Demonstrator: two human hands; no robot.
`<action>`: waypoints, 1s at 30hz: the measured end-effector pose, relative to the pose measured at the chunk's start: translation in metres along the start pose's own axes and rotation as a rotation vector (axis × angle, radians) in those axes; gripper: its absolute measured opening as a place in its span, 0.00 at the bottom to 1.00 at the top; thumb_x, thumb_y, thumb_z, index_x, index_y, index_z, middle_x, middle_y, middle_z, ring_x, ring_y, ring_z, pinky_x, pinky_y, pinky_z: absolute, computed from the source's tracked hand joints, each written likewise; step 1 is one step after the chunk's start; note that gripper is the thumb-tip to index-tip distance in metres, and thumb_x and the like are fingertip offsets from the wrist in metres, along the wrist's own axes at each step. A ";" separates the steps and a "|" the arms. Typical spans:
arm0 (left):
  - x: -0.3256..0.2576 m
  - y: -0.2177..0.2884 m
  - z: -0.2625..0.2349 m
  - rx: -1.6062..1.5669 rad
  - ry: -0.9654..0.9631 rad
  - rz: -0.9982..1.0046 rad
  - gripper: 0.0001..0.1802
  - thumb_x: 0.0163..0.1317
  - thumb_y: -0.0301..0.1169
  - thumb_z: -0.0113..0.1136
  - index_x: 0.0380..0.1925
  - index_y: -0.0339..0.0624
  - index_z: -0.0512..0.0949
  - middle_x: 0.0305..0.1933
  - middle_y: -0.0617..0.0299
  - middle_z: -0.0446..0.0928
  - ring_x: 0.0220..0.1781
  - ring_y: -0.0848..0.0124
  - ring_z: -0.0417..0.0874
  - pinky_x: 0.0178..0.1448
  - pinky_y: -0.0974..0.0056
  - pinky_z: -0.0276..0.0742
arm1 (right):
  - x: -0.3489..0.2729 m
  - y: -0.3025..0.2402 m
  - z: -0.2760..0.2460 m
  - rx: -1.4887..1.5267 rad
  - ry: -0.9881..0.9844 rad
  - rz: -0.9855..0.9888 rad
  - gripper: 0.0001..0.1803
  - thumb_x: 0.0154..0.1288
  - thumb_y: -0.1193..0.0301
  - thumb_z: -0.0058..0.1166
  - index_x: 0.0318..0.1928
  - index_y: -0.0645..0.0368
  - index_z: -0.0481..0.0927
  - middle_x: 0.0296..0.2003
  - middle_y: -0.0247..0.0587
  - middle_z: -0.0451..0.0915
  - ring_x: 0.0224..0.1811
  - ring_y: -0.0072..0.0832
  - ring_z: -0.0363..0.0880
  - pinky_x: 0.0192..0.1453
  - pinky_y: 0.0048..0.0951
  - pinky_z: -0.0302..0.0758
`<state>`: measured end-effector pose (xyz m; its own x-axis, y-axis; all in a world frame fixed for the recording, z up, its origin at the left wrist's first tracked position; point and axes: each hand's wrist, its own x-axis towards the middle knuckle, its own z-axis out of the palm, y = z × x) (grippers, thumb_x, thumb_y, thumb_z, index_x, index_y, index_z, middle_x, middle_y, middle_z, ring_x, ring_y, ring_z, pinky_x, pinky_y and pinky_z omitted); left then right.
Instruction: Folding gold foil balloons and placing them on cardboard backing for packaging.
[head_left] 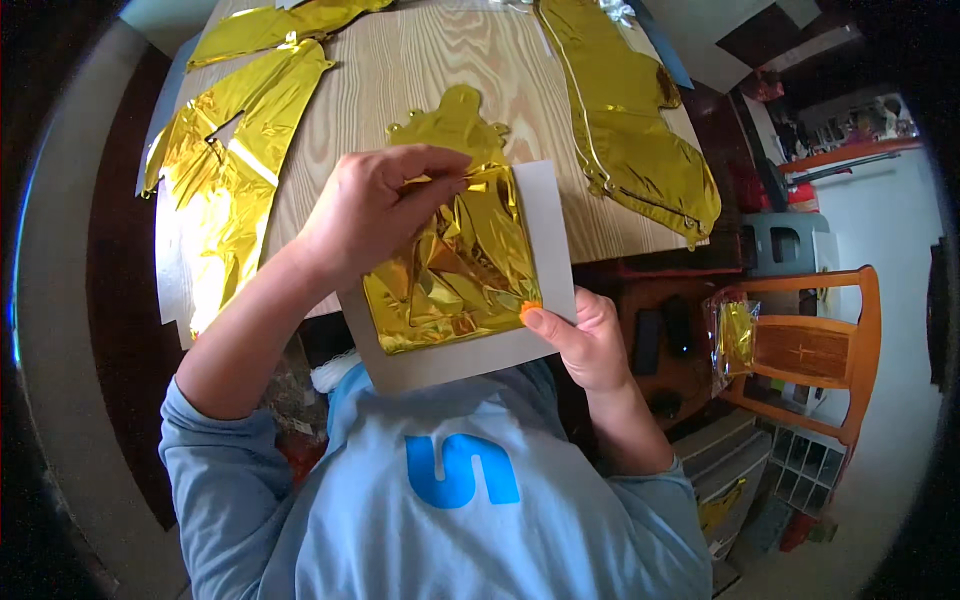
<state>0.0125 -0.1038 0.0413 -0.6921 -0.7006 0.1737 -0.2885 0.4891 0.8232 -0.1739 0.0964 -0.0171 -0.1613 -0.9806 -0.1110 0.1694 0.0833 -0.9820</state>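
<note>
A crumpled gold foil balloon point(455, 265) lies on a grey card point(470, 355) that the person holds up just above the near edge of the desk point(400, 70), in front of their chest. The foil covers most of the card, leaving a bare grey strip along the right side and the bottom; the top of the balloon reaches past the card's upper edge.

The left hand point(375, 205) comes in from the left and its grip is closed on the foil: fingers and thumb pinch a fold near the upper middle of the balloon. The right hand point(590, 340) grips the card at its right edge, with the thumb pressed on the front just beside a small orange spot point(529, 310) at the foil's lower right corner.

On the pale wooden desk beyond, more flat gold foil balloons lie spread out: one large piece on the left point(220, 180), one along the top left point(270, 25), and a long one on the right point(640, 120). To the right of the desk stands an orange wooden chair point(830, 350), with a clear bag holding gold foil point(735, 340) hanging on it.
</note>
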 end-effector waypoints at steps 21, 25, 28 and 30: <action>-0.012 0.041 -0.047 0.137 -0.089 0.093 0.11 0.62 0.29 0.70 0.42 0.36 0.85 0.37 0.60 0.86 0.41 0.73 0.85 0.46 0.67 0.81 | -0.021 -0.020 0.004 0.005 -0.004 -0.189 0.12 0.69 0.77 0.61 0.52 0.63 0.85 0.45 0.35 0.87 0.46 0.17 0.81 0.53 0.23 0.76; -0.014 0.048 -0.048 -0.029 -0.125 -0.042 0.09 0.67 0.31 0.65 0.41 0.34 0.85 0.36 0.62 0.86 0.41 0.78 0.83 0.45 0.68 0.80 | -0.022 -0.022 0.005 -0.017 0.015 -0.186 0.11 0.69 0.77 0.61 0.51 0.63 0.86 0.44 0.34 0.88 0.45 0.16 0.81 0.53 0.23 0.76; -0.014 0.056 -0.049 -0.147 -0.174 -0.219 0.09 0.69 0.31 0.63 0.38 0.34 0.85 0.34 0.64 0.85 0.38 0.79 0.82 0.43 0.69 0.79 | -0.024 -0.026 0.004 -0.047 0.029 -0.181 0.11 0.69 0.76 0.61 0.51 0.63 0.86 0.44 0.34 0.88 0.45 0.16 0.81 0.53 0.22 0.76; -0.014 0.060 -0.049 -0.023 -0.151 -0.204 0.10 0.69 0.32 0.63 0.36 0.34 0.84 0.32 0.65 0.84 0.37 0.79 0.82 0.42 0.69 0.78 | -0.024 -0.027 0.004 -0.055 0.033 -0.186 0.11 0.69 0.76 0.61 0.50 0.63 0.86 0.44 0.34 0.88 0.45 0.17 0.81 0.53 0.23 0.76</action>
<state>0.0371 -0.0898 0.1147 -0.7127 -0.6971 -0.0782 -0.4179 0.3324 0.8455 -0.1702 0.1172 0.0129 -0.2168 -0.9738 0.0688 0.0806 -0.0881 -0.9928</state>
